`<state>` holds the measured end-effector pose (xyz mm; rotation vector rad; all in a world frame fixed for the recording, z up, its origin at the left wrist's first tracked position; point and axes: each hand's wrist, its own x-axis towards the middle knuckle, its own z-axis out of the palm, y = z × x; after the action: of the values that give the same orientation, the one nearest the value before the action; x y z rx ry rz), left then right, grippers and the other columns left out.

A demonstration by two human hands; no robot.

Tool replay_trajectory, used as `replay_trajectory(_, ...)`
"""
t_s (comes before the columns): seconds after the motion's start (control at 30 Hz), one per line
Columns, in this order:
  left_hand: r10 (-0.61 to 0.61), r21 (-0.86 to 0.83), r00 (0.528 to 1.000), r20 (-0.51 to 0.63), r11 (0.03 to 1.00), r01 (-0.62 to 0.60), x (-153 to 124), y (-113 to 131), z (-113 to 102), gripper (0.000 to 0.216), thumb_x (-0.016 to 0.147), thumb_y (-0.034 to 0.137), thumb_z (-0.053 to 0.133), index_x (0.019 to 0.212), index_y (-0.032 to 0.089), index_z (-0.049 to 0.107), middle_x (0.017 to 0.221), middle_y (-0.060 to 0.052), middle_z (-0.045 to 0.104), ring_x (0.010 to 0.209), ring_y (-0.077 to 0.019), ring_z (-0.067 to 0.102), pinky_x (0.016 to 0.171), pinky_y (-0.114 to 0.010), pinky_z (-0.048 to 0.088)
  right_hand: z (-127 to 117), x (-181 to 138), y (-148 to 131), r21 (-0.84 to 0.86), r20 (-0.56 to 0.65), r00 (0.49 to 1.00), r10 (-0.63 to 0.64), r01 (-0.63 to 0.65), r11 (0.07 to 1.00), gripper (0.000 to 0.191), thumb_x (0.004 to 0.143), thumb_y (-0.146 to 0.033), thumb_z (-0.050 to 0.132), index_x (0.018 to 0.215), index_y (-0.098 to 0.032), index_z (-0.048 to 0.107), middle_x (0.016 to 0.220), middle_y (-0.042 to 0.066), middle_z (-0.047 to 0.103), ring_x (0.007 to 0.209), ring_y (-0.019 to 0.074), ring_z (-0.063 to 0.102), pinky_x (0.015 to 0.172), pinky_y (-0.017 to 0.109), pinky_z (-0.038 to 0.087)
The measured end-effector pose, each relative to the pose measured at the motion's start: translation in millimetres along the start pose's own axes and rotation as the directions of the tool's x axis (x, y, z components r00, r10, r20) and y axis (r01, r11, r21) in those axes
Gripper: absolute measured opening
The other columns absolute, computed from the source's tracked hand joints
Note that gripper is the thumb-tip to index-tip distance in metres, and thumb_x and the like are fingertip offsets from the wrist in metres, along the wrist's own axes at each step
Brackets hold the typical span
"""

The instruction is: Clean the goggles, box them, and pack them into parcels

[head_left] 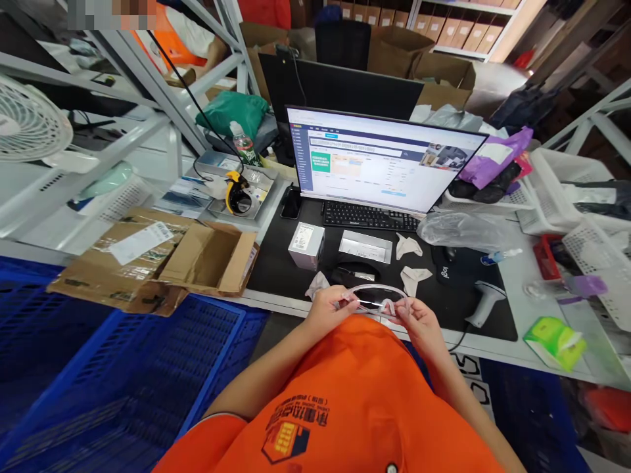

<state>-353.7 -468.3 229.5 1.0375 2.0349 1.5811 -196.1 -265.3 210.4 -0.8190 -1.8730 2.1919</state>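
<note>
A pair of clear glasses with a see-through frame is held just above the desk's front edge, close to my body. My left hand pinches its left end between thumb and fingers. Its right end is in my right hand, fingers curled around the rim. Just beyond lies a black case, partly hidden by the glasses. A silver-white carton stands upright behind my left hand, and a shallow open silver box lies beside it. Crumpled pale wrappings rest on the black mat.
A lit monitor and keyboard stand behind. An opened cardboard box is at left, above blue crates. A barcode scanner, clear plastic bag and green tissue pack lie right. Another person's arm shows far left.
</note>
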Motion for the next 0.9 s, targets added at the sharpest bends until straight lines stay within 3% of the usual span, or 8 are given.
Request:
replay_trajectory(0.13,-0.06,-0.025,0.997,0.039,0.998,0.061,-1,-7,5,0.036,0.086,0.054,0.067,0.078,0.02,0.076,0.072,-0.006,0.068,0.07,-0.018,0.061,0.066,-0.03,0.048,-10,0,6,0.102,0.001,0.998,0.068,-0.068,0.992,0.039,0.069,-0.052,0.086,0.084,-0.021,0.069,0.1,0.013,0.078,0.086,0.0263,0.076,0.077,0.039,0.063)
replay_trajectory(0.23,-0.189,-0.053,0.98,0.066,0.98,0.193,-5,-25,10,0.035,0.079,0.052,0.073,0.083,0.018,0.075,0.076,-0.005,0.068,0.068,-0.0165,0.06,0.062,-0.029,0.048,-21,3,6,0.129,-0.056,0.997,0.058,-0.05,0.99,0.037,0.067,-0.049,0.088,0.084,-0.02,0.072,0.098,0.012,0.079,0.084,0.0255,0.076,0.076,0.039,0.064)
replay_trajectory(0.37,-0.432,0.103,0.9,0.057,0.899,0.425,-16,-65,22,0.025,0.086,0.04,0.063,0.09,0.017,0.071,0.076,-0.003,0.07,0.068,-0.0164,0.063,0.064,-0.028,0.05,-43,10,0,0.16,-0.273,0.962,-0.024,0.07,0.985,0.035,0.065,-0.045,0.09,0.084,-0.02,0.076,0.095,0.01,0.079,0.088,0.0246,0.076,0.081,0.04,0.065)
replay_trajectory(0.47,-0.538,0.253,0.84,0.074,0.825,0.506,-20,-90,36,0.017,0.087,0.032,0.058,0.083,0.018,0.067,0.073,-0.002,0.069,0.071,-0.0179,0.066,0.067,-0.028,0.051,-63,14,-7,0.085,-0.383,0.921,-0.077,0.117,0.989,0.035,0.063,-0.044,0.091,0.084,-0.018,0.078,0.094,0.01,0.079,0.09,0.0255,0.076,0.088,0.045,0.064)
replay_trajectory(0.57,-0.585,0.342,0.81,0.038,0.77,0.539,-17,-102,56,0.016,0.082,0.035,0.067,0.08,0.019,0.064,0.077,-0.004,0.069,0.075,-0.0221,0.066,0.069,-0.032,0.05,-81,14,-10,0.013,-0.404,0.909,-0.097,0.112,0.994,0.037,0.065,-0.045,0.09,0.087,-0.018,0.079,0.095,0.009,0.079,0.09,0.0257,0.075,0.092,0.048,0.062)
replay_trajectory(0.73,-0.578,0.64,0.789,-0.209,0.529,0.558,-6,-106,95,0.041,0.086,0.044,0.067,0.111,0.012,0.059,0.111,-0.02,0.063,0.106,-0.0351,0.061,0.081,-0.039,0.049,-103,8,-3,-0.017,-0.371,0.927,-0.062,0.06,0.998,0.037,0.066,-0.048,0.088,0.087,-0.019,0.079,0.088,0.007,0.079,0.082,0.0243,0.076,0.086,0.047,0.065)
replay_trajectory(0.8,-0.559,0.711,0.793,-0.243,0.454,0.537,-3,-108,106,0.038,0.09,0.038,0.061,0.116,0.009,0.058,0.114,-0.022,0.061,0.109,-0.0363,0.06,0.08,-0.04,0.049,-111,4,2,-0.035,-0.344,0.938,-0.039,0.029,0.999,0.037,0.067,-0.049,0.087,0.087,-0.019,0.078,0.085,0.007,0.079,0.078,0.0236,0.076,0.083,0.045,0.066)
replay_trajectory(0.9,-0.558,0.697,0.791,-0.25,0.463,0.547,-4,-109,113,0.024,0.094,0.024,0.049,0.11,0.011,0.062,0.113,-0.02,0.061,0.106,-0.0334,0.06,0.079,-0.039,0.049,-125,1,8,-0.063,-0.284,0.959,-0.011,-0.007,0.998,0.037,0.07,-0.05,0.085,0.089,-0.02,0.078,0.086,0.007,0.079,0.077,0.024,0.076,0.081,0.044,0.066)
